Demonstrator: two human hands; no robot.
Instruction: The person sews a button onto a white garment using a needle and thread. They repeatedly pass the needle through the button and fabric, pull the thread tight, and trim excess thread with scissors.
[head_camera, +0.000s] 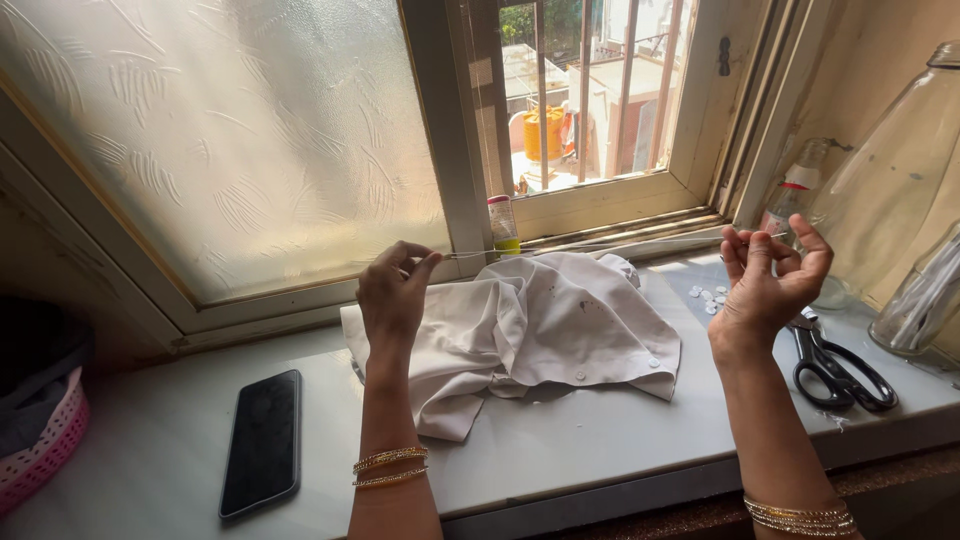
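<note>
My left hand (393, 290) is raised above a crumpled white cloth (530, 335) on the sill, its fingertips pinched on one end of a thin pale thread (600, 243). The thread stretches taut to the right across the cloth to my right hand (765, 280), whose fingers pinch the other end near the window corner. The cloth has small white buttons sewn on and a few brown spots. Gold bangles ring both wrists.
Black-handled scissors (835, 365) lie right of my right hand, beside several loose white buttons (712, 298). A dark phone (262, 443) lies at the left, a pink basket (40, 440) at the far left. Glass bottles (900, 190) stand at the right. A small bottle (503, 225) stands by the window frame.
</note>
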